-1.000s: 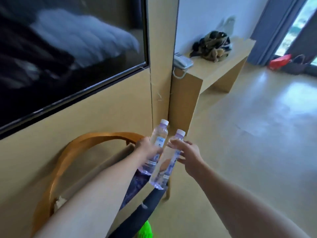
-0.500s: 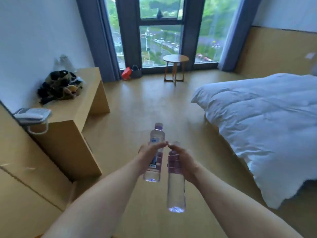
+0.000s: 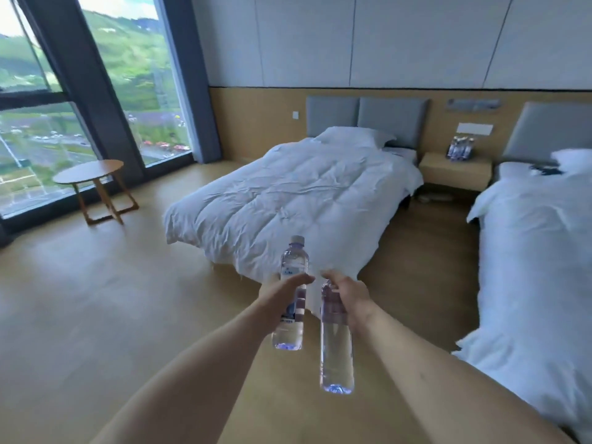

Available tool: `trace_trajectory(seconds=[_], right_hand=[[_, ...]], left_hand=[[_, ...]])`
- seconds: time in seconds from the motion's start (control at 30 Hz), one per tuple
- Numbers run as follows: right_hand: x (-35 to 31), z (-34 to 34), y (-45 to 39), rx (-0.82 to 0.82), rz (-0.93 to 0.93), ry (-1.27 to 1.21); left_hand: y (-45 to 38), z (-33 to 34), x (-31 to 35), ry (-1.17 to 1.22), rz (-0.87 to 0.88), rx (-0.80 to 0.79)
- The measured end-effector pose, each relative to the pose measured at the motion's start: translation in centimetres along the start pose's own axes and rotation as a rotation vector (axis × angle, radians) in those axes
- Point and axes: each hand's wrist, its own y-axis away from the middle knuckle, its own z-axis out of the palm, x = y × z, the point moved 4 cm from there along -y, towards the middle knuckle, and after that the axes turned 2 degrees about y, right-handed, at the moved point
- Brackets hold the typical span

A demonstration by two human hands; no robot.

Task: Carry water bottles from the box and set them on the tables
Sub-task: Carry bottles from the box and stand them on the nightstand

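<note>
Two water bottles are being carried through the air above the floor, side by side and just apart, neither resting on any surface. The left bottle [image 3: 294,293] is being held upright around its labelled middle by the left hand [image 3: 282,299], the grip being wrapped fully round the body. The right bottle [image 3: 336,344] is being held high, near its neck, by the right hand [image 3: 347,299]; its cap is being hidden by the fingers, and most of its length is hanging free below the grip.

Two benches are being shown as likely targets: the round bench [image 3: 88,172] by the window, well apart to the left, and the bedside bench [image 3: 455,169] between the two beds, near whose back edge a cluster of small bottles [image 3: 460,149] is already standing.

The main risk is judged to be slippage of the right bottle, caused by the high, narrow hold and the swinging weight beneath it. Contact between the two bottles is also being risked by their closeness. At the bedside bench, the standing cluster could be toppled if a bottle is being set down too close to it.
</note>
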Motion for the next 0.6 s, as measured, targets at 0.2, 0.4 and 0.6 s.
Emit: trace_trajectory(seconds=[0.2,0.4,0.6], right_hand=[[-5.5,-12.0,-6.5,0.14,-0.042,-0.039],[-9.7,-20.1,-12.4,0.275,-0.048,-0.106],[-13.1,-25.1,-19.8,0.341,-0.049,-0.162]], left_hand=[[-7.3,14.3,2.9,-0.029,0.038,-0.128],[-13.4,24.0,4.9,-0.105,0.022,-0.228],[-22.4,30.9,7.3,-0.159,0.028,-0.28]])
